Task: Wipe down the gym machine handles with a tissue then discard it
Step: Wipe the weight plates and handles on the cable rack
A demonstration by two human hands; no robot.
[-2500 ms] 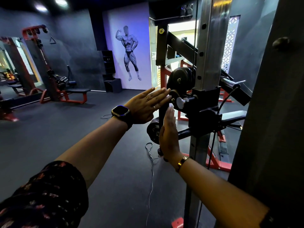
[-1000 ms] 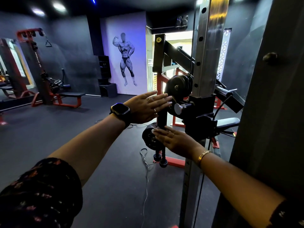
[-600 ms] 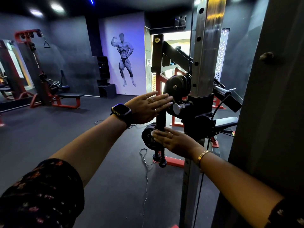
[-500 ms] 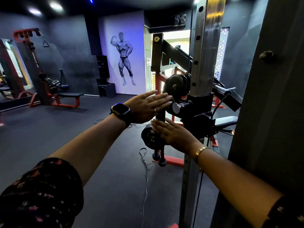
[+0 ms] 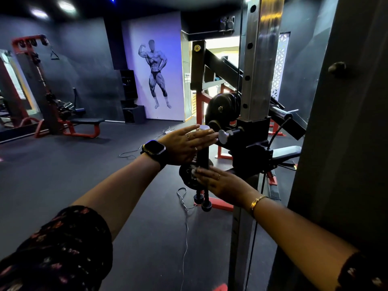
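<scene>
Dark gym floor (image 5: 63,175) lies behind a steel upright (image 5: 257,80). Left hand (image 5: 184,145), fingers flat and extended, holds nothing and rests against the top of a black vertical handle (image 5: 203,158). Right hand (image 5: 220,181), fingers flat, presses lower on the handle. Whether a tissue lies beneath it cannot be told.

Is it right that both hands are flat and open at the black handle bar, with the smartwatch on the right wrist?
Not quite. In the head view the smartwatch is on the left wrist; the right wrist carries a gold bracelet. The left hand and right hand are flat and open at the black handle bar.
</scene>
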